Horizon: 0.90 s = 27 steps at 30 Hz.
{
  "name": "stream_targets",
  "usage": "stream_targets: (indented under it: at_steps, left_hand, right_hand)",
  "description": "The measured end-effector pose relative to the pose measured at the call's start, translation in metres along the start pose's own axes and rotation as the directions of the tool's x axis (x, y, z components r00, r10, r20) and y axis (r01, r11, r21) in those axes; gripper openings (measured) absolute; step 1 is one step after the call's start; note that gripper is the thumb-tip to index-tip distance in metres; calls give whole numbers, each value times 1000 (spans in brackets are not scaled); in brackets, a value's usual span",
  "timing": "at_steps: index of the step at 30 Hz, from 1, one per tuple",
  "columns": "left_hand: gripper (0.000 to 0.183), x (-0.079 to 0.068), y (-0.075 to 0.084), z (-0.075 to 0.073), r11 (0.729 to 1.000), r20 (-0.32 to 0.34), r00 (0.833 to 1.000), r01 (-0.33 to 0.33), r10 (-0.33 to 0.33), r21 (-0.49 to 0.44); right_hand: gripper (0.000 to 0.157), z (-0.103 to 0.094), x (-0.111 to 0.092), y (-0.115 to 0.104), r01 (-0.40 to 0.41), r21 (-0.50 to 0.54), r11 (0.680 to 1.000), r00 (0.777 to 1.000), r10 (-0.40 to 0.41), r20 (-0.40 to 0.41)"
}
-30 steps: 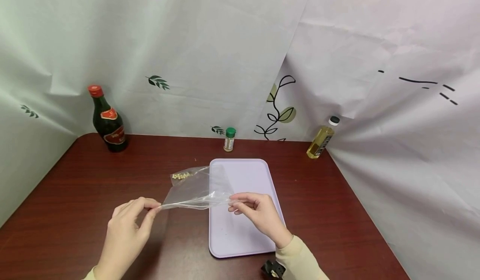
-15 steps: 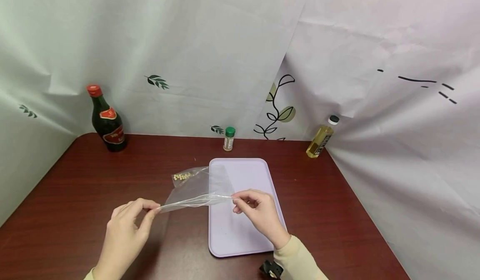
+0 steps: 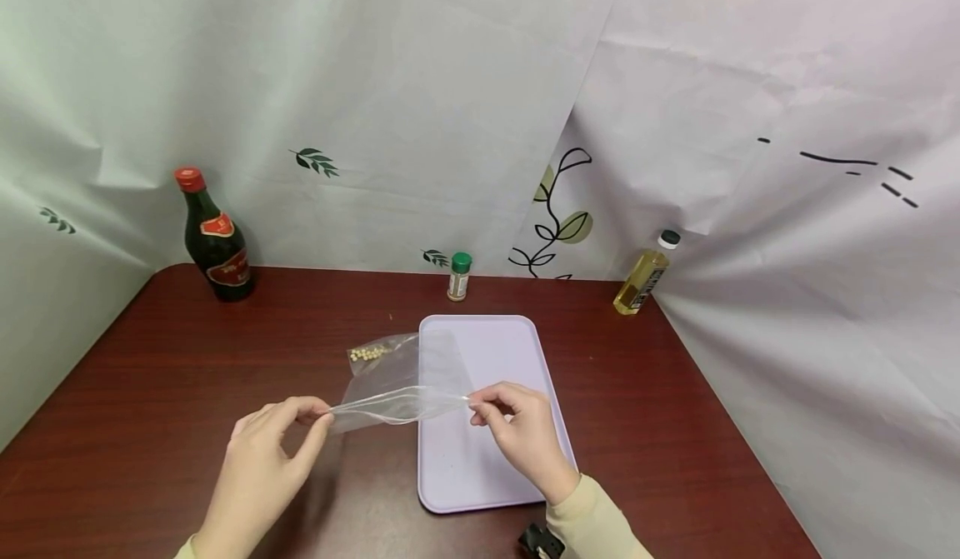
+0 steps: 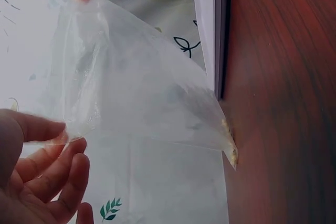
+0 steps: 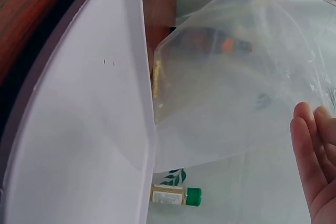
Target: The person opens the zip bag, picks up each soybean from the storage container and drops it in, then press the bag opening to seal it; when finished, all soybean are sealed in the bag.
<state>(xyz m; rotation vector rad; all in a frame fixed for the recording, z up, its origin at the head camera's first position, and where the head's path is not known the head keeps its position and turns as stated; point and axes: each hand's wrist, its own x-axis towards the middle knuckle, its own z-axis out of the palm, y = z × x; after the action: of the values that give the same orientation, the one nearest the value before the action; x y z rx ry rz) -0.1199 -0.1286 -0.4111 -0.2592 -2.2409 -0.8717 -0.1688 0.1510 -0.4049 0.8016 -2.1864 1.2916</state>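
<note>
A clear plastic zip bag (image 3: 408, 376) stretches between the two hands, its mouth parted in a narrow gap toward the person. Small pale yellow pieces (image 3: 367, 353), perhaps beans, lie in its far left corner, low by the tabletop. The left hand (image 3: 262, 463) pinches the left end of the mouth between thumb and fingers, also seen in the left wrist view, where the bag (image 4: 136, 82) hangs down. At the other end, thumb and index finger of the right hand (image 3: 525, 434) pinch the mouth above a lilac tray (image 3: 480, 476). The bag partly covers the tray's left edge.
Along the table's back stand a dark bottle with a red cap (image 3: 217, 247), a green-capped spice jar (image 3: 459, 278) and a bottle of yellow liquid (image 3: 642, 280). A small black object (image 3: 542, 540) is by the right sleeve. White patterned cloth hangs behind.
The bag's mouth has parted from a nearly flat line into a visible gap. My left hand has shifted slightly right, and the corner with the yellow pieces has moved a little right too.
</note>
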Motion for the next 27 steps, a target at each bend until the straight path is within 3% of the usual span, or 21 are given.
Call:
stream_targets:
  at_steps: [5,11,17,21,27]
  left_hand:
    - [43,0,5,4,998,44,999,6,-9,64]
    - [66,-1,11,13,987,71,995,-83,73,137]
    - [59,-1,23,24,973,86,978,-201,191,118]
    - [50,0,31,31,959,56,963,-269,264,89]
    - [45,1,41,37,950,44,951,-308,306,49]
  right_hand:
    - [7,0,0,-1,-37,33,999,999,37,12]
    - [7,-2,5,-20,-82,125,989,995,74,71]
    - [9,-4,10,-37,-75,161,984,993,59,102]
    - [10,-2,9,-39,-73,164,984,993,56,108]
    - [12,-1,10,-41,-58,164,985,992,39,116]
